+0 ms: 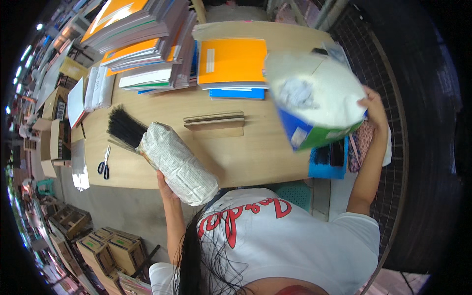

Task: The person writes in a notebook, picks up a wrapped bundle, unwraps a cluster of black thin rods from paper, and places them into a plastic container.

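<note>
My left hand (167,189) supports a bundle wrapped in newspaper (178,160) from below and the left side; most of its fingers are hidden behind the paper. Dense black bristle-like strands (126,127) stick out of the bundle's far end. At the right, my right hand (376,110) grips the rim of an open bag (339,93), white inside with blue and green outside. Crumpled pale paper or plastic (297,93) lies in the bag, which is slightly blurred. Between the two hands, a narrow wooden block (214,119) rests on the table (265,164).
Tall stacks of notebooks (142,29) stand at the far left, beside an orange notebook pile (232,61). Dark-handled scissors (104,164) lie near the table's left edge. A blue pouch (328,160) sits at the right, near a wire mesh (381,93). Cardboard boxes (108,248) stand on the floor.
</note>
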The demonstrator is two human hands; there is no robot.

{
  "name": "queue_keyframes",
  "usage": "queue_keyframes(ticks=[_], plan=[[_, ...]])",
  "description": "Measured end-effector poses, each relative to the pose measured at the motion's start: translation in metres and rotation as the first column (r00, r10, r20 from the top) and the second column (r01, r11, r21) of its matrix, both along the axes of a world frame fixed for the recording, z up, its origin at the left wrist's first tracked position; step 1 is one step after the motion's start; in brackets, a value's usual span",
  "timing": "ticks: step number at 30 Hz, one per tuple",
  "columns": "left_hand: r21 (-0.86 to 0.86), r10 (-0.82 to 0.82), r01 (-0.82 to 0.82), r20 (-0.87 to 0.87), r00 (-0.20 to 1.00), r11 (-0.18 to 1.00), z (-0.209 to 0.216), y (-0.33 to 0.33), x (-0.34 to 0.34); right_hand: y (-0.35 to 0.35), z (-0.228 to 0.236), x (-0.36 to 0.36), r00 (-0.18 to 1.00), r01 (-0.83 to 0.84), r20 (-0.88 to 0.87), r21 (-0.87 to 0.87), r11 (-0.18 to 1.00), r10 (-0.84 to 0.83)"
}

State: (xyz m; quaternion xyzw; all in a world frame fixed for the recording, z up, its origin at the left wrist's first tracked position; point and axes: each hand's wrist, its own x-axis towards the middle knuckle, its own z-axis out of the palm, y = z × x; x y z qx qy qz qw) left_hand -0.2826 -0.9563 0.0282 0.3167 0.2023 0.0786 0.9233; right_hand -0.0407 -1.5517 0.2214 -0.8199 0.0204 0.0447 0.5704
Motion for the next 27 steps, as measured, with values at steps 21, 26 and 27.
queue_keyframes(ticks=[21, 26, 27], plan=[[0.002, 0.353, -0.353, -0.001, 0.936, 0.936, 0.029, 0.045, -0.029, 0.067, -0.213, 0.367, 0.821, 0.559, -0.194, 0.467, 0.685, -0.537], [0.085, 0.515, -0.510, -0.052, 0.856, 0.856, 0.050, 0.105, -0.099, 0.272, -0.162, 0.158, 0.758, 0.358, 0.384, 0.432, 0.828, -0.528], [0.086, 0.528, -0.524, -0.037, 0.848, 0.847, 0.050, 0.127, -0.106, 0.333, -0.129, 0.083, 0.857, 0.146, 0.366, 0.504, 0.852, -0.363]])
